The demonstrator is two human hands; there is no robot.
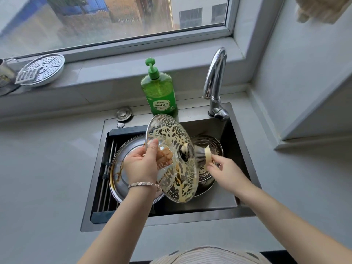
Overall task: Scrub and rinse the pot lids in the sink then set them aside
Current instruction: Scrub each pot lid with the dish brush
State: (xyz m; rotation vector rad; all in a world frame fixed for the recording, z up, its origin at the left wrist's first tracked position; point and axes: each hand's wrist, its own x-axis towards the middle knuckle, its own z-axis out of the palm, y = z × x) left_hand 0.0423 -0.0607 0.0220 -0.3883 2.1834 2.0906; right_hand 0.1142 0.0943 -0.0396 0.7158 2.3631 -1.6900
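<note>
A round glass pot lid (171, 138) streaked with yellow-brown residue stands tilted on edge above the sink (245, 149). My left hand (141, 164) grips its left rim, thumb over the edge and fingers behind the glass. My right hand (226, 172) pinches a pale sponge (208, 154) close to the lid's right side by the black knob (184, 151); whether it touches the glass I cannot tell. A steel lid (118, 168) with brown stains lies in the sink under my left hand. A steel pot (211, 147) sits behind the glass lid.
A green dish soap pump bottle (160, 90) stands behind the sink, with the chrome faucet (215, 82) to its right. A perforated steel steamer plate (43, 69) leans on the window sill at far left. A roll-up rack (106, 178) lies along the sink's left edge.
</note>
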